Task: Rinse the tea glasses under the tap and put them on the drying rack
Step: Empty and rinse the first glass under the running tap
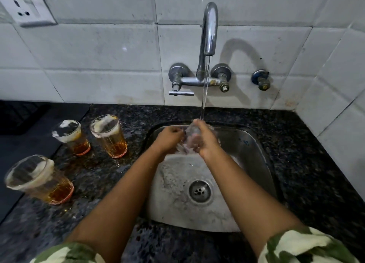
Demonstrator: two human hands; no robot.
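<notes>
Over the steel sink (pixel 254 150), both my hands hold one clear tea glass (pixel 190 137) under the running stream from the chrome tap (pixel 209 31). My right hand (pixel 203 139) wraps around the glass. My left hand (pixel 169 137) has its fingers at the glass's left side. The glass is blurred and mostly hidden by my fingers. Three more tea glasses with amber tea left in the bottom stand on the counter to the left: one at the back left (pixel 72 137), one nearer the sink (pixel 110 135), one close to the front left (pixel 37 178).
A dark mat or rack surface (pixel 29 128) lies at the far left of the black granite counter (pixel 308 164). The sink drain (pixel 199 190) sits below my hands. Tap handles (pixel 180 92) and a wall valve (pixel 261 80) are on the tiled wall, a socket (pixel 25 7) at top left.
</notes>
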